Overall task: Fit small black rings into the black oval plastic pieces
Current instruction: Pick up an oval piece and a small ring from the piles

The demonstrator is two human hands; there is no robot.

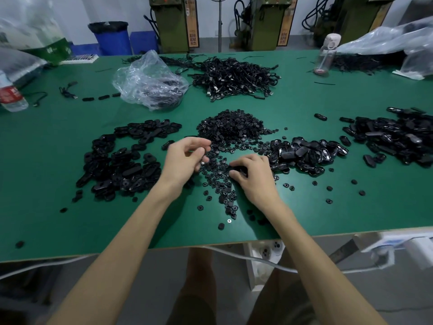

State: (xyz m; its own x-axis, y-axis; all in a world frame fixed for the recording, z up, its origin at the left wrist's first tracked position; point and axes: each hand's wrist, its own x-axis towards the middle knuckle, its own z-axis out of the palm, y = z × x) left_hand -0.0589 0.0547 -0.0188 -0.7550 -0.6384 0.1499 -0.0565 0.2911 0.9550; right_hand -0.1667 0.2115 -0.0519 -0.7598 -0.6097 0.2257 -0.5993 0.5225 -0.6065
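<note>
The rings lie in one heap at the middle of the bench, spilling loose beneath two hands. The right hand seems to grip an oval piece. The left hand has bent fingers; I cannot tell if they pinch anything. Probably mid-fitting: next, seat a ring squarely. The other oval pieces form three heaps, beyond counting.

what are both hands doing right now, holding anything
Left hand: fingers curled above the small black rings; whether it pinches one cannot be told.
Right hand: grips a black oval piece.
</note>
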